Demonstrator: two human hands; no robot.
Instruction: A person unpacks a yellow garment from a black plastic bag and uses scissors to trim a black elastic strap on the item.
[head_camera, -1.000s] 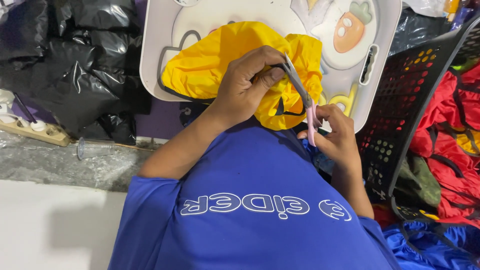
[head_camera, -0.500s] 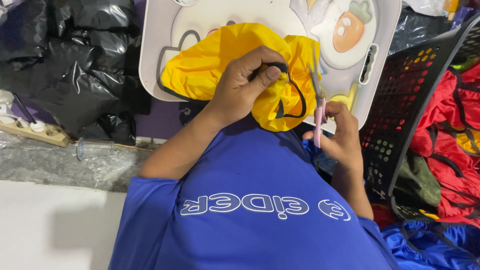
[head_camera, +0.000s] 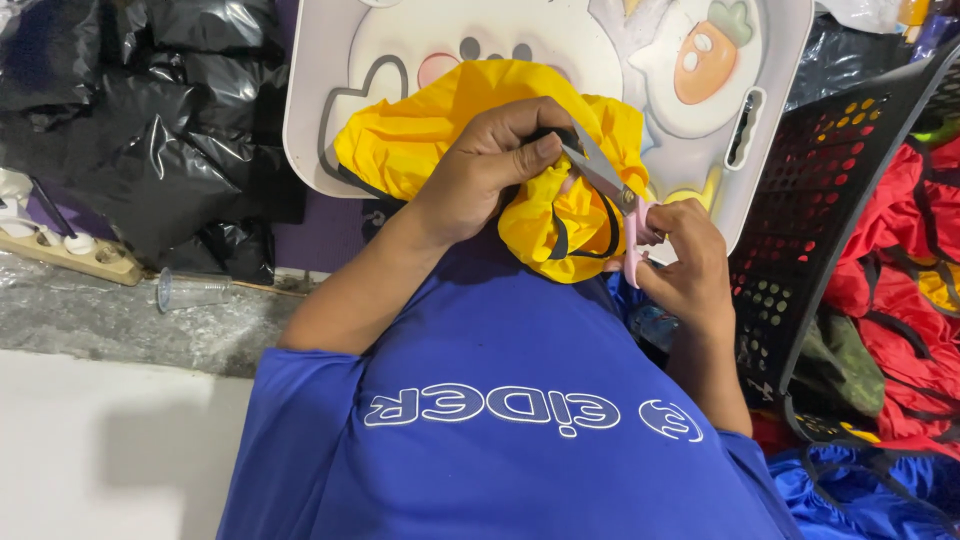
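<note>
1. The left hand (head_camera: 490, 160) pinches a fold of the yellow cloth (head_camera: 440, 125), which lies bunched on the white tray (head_camera: 330, 90) at 12 o'clock.
2. The right hand (head_camera: 690, 270) grips pink-handled scissors (head_camera: 610, 190), their blades reaching toward 10 o'clock and meeting the cloth beside the left thumb.
3. A black basket (head_camera: 830, 200) stands at 3 o'clock; black bags (head_camera: 130, 130) lie at 9 o'clock.
</note>
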